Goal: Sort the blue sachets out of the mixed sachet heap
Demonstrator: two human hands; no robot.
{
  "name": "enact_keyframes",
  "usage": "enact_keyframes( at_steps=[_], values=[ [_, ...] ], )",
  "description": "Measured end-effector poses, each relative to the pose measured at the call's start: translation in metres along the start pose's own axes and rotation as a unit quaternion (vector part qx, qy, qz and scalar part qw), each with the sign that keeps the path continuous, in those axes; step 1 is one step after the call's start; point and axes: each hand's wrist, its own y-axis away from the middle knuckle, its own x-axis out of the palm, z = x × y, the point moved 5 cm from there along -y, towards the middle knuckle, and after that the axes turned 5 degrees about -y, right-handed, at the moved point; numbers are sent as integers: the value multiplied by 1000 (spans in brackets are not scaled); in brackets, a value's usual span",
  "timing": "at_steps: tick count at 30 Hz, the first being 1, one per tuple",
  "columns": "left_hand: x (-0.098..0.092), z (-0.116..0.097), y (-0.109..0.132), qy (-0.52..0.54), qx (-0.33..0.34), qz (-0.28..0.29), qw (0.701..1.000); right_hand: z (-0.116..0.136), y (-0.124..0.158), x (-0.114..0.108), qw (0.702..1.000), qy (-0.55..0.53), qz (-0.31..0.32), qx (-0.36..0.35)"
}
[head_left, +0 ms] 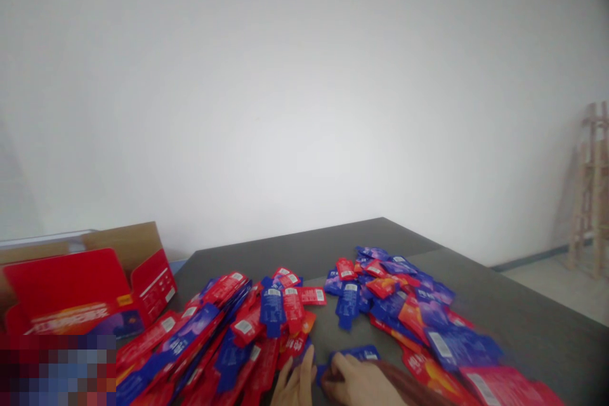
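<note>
At the bottom centre, my left hand (295, 382) lies with its fingers stretched out, at the edge of the left heap of sachets. Beside it, my right hand (360, 383) has its fingers curled down over a blue sachet (364, 353), which shows behind the knuckles and at the fingertips. The left heap (233, 355) mixes red and blue flat sachets with narrow necks, several showing white barcodes. To the right of my hands spreads another heap of red, blue and orange sachets (419, 304). A single blue sachet (348, 304) lies at that heap's left side.
An open red carton (71, 285) with raised flaps stands at the left, a brown cardboard box (124, 238) behind it. The dark table (285, 246) ends at a pale wall (304, 95). A wooden rack (590, 190) stands at far right. The lower left corner is pixelated.
</note>
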Motion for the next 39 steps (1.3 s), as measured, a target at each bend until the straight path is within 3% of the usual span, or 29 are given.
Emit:
enact_keyframes(
  at_steps=[4, 7, 11, 15, 19, 25, 29, 33, 36, 39],
  values=[
    [-7, -4, -11, 35, -21, 61, 997, 1, -12, 0, 998, 4, 18, 56],
    [-14, -6, -16, 39, -24, 85, 995, 6, -19, 2, 998, 17, 16, 58],
    [-17, -9, -16, 20, -18, 78, 997, 4, -6, 1, 999, 14, 37, 16],
    [-14, -7, -15, 48, -29, 62, 996, -14, 10, -8, 995, 18, 13, 99],
    [-11, -6, -15, 47, -32, 60, 997, -15, -1, -13, 978, 35, 48, 202],
    [-14, -9, -17, -10, -9, 43, 999, 5, -22, -16, 982, -15, 71, 175],
    [-16, -9, -16, -22, -12, 54, 998, -16, -6, -22, 974, -25, 43, 222],
    [-21, -11, -18, -26, -12, 31, 999, -45, 22, -22, 957, -9, 26, 290],
    [-22, -15, -21, -40, 2, 24, 999, -47, 32, -15, 960, 17, 16, 280],
    [-20, -15, -22, -49, 9, 27, 998, -27, 25, -2, 977, 13, -4, 214]
  ],
)
